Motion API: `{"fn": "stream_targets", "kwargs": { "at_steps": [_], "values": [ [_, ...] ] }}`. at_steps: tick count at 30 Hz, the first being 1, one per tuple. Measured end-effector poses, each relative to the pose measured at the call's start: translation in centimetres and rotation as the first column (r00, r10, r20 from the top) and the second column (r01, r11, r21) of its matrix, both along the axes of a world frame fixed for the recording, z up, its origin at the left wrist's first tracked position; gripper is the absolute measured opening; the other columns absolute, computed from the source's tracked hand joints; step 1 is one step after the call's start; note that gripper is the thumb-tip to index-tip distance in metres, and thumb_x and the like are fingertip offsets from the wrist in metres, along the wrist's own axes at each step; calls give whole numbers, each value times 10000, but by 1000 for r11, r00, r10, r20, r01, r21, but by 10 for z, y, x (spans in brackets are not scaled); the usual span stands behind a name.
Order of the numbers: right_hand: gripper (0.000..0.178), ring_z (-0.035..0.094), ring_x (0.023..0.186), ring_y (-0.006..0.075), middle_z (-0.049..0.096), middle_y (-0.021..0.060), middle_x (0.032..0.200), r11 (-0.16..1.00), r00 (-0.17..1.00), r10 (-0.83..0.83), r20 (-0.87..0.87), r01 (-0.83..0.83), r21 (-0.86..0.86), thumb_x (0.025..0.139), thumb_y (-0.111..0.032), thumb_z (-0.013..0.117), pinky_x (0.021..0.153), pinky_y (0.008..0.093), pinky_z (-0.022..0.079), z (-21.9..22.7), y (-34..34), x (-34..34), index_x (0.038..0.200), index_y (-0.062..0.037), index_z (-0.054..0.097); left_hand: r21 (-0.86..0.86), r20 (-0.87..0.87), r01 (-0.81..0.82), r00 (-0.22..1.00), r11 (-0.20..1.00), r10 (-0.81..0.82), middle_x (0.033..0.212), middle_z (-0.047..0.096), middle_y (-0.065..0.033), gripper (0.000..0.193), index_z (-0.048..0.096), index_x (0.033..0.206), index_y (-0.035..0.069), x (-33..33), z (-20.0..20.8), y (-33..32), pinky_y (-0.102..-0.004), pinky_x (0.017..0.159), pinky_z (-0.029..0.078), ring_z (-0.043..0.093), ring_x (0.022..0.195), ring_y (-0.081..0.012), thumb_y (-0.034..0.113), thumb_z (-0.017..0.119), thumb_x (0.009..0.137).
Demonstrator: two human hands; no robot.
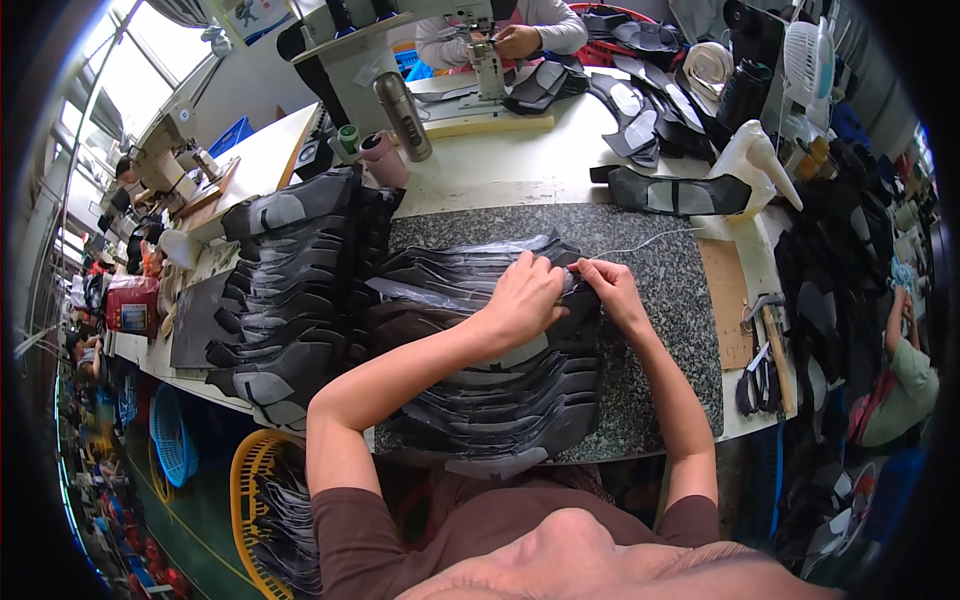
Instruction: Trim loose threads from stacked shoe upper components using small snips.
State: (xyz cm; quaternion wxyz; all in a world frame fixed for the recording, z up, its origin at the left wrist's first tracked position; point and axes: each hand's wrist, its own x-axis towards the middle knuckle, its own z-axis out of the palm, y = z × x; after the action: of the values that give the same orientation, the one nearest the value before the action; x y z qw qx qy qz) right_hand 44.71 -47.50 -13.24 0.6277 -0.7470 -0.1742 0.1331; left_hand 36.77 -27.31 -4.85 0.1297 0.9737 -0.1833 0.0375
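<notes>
Rows of overlapping black fabric pieces [480, 420] with grey patches, shaped like shoe uppers, lie in front of me on a speckled stone slab [660, 330]. My left hand [530, 292] is closed at the right edge of the upper row, its fingers bent over a dark piece there. Close beside it, the fingertips of my right hand [612, 286] pinch together. A tiny reddish spot shows between the two hands, too small to name. From near the right fingers a thin pale thread [650, 243] runs off to the right across the slab.
More black pieces [290, 300] are stacked on the left. Beyond the slab stand a metal flask [403, 118], a pink thread cone [382, 160] and a sewing machine [488, 70], where another person works. A hammer [775, 350] and scissors [757, 385] lie right. A yellow basket [245, 510] sits below.
</notes>
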Motion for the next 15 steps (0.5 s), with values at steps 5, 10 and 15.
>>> {"fn": "stream_targets", "kwargs": {
  "at_steps": [5,10,15],
  "values": [
    [461,684,851,124,794,66,962,997,996,72,-47,-71,36,965,-469,741,797,316,532,-15,4,-1,1177,-63,795,-399,-196,105,961,911,-196,969,645,-184,366,536,1060,12,-31,42,28,-449,816,502,636,920,-397,224,792,907],
    [538,754,909,222,800,125,1062,842,969,0,247,134,-523,858,-464,836,781,363,564,15,23,-38,1282,-144,756,-554,288,96,954,827,83,1086,634,-81,409,589,1138,33,-128,114,106,-357,836,531,649,921,-205,39,851,824],
    [355,680,837,116,775,84,1133,981,897,-193,398,183,64,979,-209,766,711,236,517,-12,8,-44,1308,-78,738,-807,570,501,799,311,193,971,550,-52,397,582,1267,76,-275,171,196,-361,883,436,533,859,-203,326,676,973]
  ]
}}
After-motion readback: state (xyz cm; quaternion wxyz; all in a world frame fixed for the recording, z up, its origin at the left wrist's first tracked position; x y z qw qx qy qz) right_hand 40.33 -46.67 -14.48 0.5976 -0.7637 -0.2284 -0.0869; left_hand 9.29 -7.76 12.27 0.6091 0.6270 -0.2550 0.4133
